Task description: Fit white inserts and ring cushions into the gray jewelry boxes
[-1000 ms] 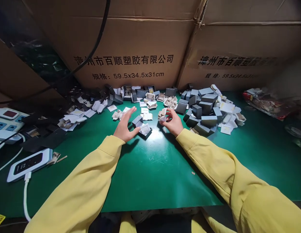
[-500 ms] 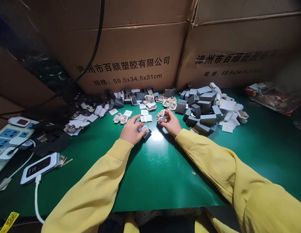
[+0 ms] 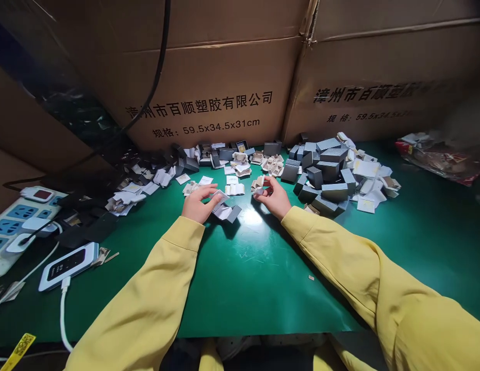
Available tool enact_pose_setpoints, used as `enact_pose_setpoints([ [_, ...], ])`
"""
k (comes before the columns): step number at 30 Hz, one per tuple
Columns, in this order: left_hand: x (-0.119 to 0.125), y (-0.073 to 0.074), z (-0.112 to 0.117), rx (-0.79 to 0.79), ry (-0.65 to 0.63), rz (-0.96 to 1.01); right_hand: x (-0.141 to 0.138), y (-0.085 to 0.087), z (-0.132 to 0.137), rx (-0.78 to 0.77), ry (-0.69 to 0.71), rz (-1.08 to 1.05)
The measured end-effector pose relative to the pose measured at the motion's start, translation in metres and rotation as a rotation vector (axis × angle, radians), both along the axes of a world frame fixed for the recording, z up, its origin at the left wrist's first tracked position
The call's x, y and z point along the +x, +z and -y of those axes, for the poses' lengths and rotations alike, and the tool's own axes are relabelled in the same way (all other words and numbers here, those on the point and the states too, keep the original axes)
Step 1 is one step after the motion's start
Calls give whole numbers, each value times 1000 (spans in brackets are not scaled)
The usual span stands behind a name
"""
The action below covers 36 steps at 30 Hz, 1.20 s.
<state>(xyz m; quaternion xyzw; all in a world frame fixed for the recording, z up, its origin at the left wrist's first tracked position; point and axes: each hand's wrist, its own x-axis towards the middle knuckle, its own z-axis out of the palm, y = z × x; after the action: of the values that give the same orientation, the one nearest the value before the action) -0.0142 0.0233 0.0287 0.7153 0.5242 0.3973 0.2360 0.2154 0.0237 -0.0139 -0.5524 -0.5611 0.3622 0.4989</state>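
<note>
Head, two hands point(image 3: 196, 204) point(image 3: 277, 196), one box point(image 3: 226, 212), one insert point(image 3: 259, 188)

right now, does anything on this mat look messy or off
Yes: small grey boxes lie tumbled in a heap beside the right hand, and white card inserts like the one in the left hand are strewn at far left.

Glossy green mat point(image 3: 240, 278); matt grey card boxes point(image 3: 328, 175); rough brown corrugated cartons point(image 3: 224, 67) above; sleeves point(image 3: 147, 309) look like soft yellow cloth.
</note>
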Motion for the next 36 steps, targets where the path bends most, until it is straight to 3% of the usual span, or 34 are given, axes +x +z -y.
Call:
enact_pose_setpoints([
  [3,-5,7,4,169,45,-111,1,0,-1,-5,15,-12],
  [9,-10,17,15,234,-15,-182,2,-2,-2,-31,16,-21],
  [13,-10,26,19,239,-95,-127,2,-1,-1,-30,22,-12],
  [16,-10,30,18,206,-87,-135,1,-1,-1,-29,24,-9],
  [21,-8,24,15,96,7,-54,1,0,-1,-26,17,-2],
  [27,-1,19,18,71,44,88,1,-1,-1,-22,26,-12],
  [32,-4,23,17,183,36,-150,1,-2,-2,-11,20,5],
  [36,-5,23,18,184,-47,-298,1,-1,-1,-16,27,13],
])
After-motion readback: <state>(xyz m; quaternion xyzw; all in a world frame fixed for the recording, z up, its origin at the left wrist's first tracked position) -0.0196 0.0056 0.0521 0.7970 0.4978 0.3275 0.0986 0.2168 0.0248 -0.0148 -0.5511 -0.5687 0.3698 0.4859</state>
